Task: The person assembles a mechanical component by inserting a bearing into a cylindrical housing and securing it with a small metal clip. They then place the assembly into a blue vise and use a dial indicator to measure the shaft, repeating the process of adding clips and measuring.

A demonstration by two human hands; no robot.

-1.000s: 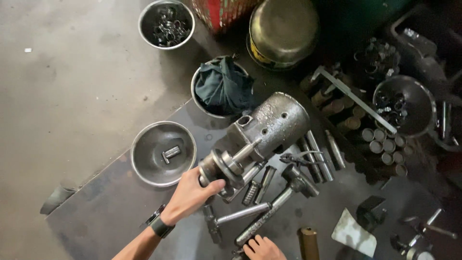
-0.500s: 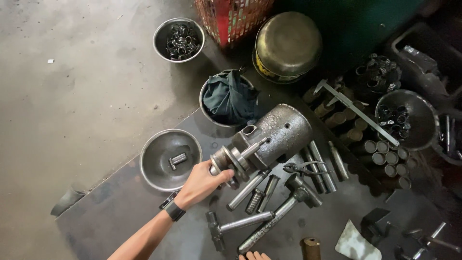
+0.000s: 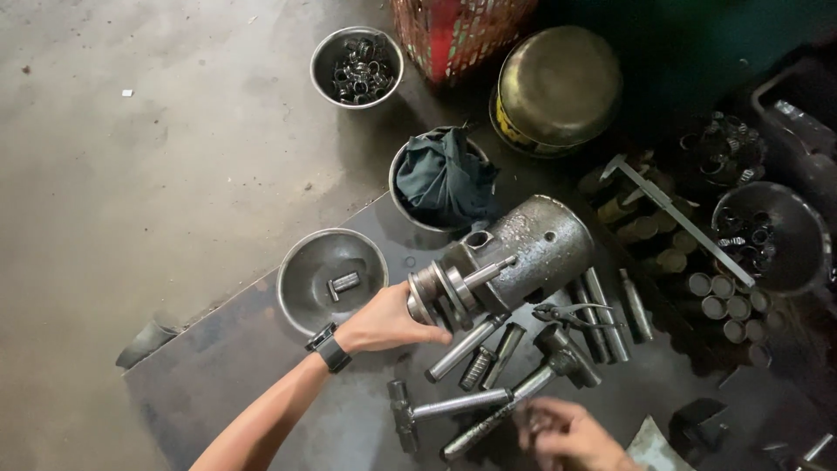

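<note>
Labels: round brass-coloured tin [image 3: 558, 87] at top, yellow band with dark print on its side; red mesh basket [image 3: 458, 30] left of it. Left hand [image 3: 384, 321] cupped around the flanged end of the grey metal cylinder [image 3: 510, 262], which lies tilted on the dark steel sheet [image 3: 218, 375], just right of a steel bowl [image 3: 331, 279]. Right hand [image 3: 567, 432] blurred at bottom edge over loose rods; grip cannot be told. Versus 0.5 s ago: right hand further into view, left hand unchanged on cylinder
</note>
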